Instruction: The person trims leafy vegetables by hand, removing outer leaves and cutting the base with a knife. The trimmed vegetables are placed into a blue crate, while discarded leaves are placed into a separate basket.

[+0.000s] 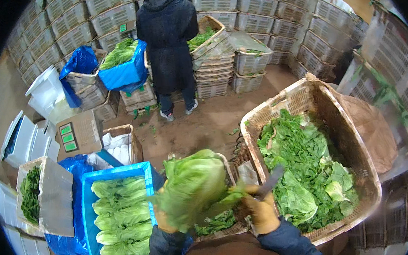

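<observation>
My left hand [164, 220], in a yellowish glove, grips a large head of leafy lettuce [194, 186] that is blurred and covers most of the fingers. A knife [272, 181] is in my right hand [264, 211], gloved alike, its blade pointing up and right. Beside that hand some loose green leaf [233, 196] trails from the lettuce; whether I pinch it is unclear. Under the lettuce, a crate with leaves [219, 222] is partly hidden. To the left, a blue-lined crate [116, 170] holds several lettuce heads [122, 218] in a row.
At the right, a big dirty plastic crate [278, 99] contains trimmed leaves [301, 162]. A scale display [68, 137] stands beyond the blue-lined crate. Further off, a person in a dark coat [169, 39] faces away among lettuce crates. Stacked crates [214, 1] line the back.
</observation>
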A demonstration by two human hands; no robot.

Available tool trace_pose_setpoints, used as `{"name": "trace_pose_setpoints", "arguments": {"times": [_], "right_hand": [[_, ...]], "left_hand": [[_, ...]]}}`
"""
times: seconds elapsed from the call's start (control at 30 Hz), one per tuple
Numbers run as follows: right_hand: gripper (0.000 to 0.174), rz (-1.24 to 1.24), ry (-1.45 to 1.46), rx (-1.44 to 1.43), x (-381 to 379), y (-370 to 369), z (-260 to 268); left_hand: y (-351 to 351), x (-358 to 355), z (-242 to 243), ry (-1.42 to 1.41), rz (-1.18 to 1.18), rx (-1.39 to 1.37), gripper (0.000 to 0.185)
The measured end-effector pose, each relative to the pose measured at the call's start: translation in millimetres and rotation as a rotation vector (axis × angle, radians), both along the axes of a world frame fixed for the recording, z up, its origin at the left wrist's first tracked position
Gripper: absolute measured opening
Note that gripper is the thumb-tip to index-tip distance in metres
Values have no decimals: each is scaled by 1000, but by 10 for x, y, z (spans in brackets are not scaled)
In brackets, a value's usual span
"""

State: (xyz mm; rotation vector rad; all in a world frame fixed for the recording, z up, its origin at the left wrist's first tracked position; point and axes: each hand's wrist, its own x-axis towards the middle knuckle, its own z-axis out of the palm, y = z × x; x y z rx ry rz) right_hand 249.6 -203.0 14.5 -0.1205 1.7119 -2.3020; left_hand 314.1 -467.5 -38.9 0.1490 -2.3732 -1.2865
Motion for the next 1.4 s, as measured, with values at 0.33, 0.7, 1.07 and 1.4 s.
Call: {"name": "trace_pose_setpoints", "arguments": {"times": [0.33,0.7,1.07,1.4], "right_hand": [[72,102,337,549,-537,108,-288],[94,80,-343,-398,-452,434,-980],[83,291,144,327,-210,-9,-530],[30,278,504,454,-244,-311,-65]], "left_hand": [[328,-4,-304,-6,-96,1049,53],[388,-26,-317,-269,-329,717,85],[722,-152,-379,-378,-302,635,138],[400,181,-528,-170,-232,744,121]]}}
